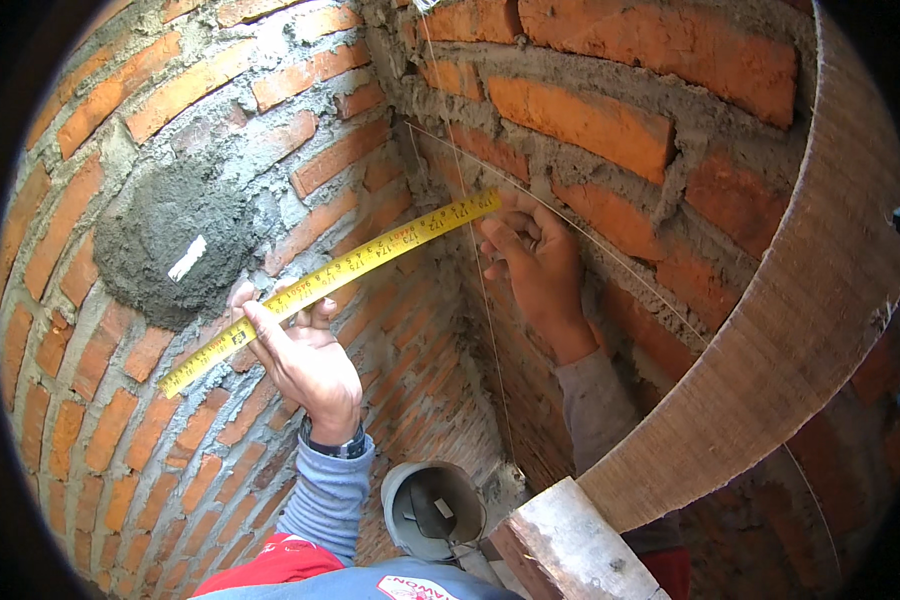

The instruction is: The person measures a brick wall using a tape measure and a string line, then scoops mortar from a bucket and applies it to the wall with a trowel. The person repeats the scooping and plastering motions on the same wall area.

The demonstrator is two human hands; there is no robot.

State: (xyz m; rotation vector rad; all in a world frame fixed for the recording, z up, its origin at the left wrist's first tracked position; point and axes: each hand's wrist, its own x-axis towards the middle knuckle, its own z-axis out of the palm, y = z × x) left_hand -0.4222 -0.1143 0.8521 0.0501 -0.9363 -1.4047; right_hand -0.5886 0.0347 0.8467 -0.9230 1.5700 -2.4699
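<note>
Head view: our left hand (310, 366), at eight o'clock, holds the yellow measuring tape (335, 277), lying toward nine; our right hand (544, 268), at two, curls by its end, grip unclear.

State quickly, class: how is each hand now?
Left hand: closed, holding the yellow measuring tape.
Right hand: partly curled at the tape's upper end; grip cannot be told.

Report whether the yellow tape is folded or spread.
Spread: the yellow tape runs unfolded, from beyond the left hand to the right hand.
</note>
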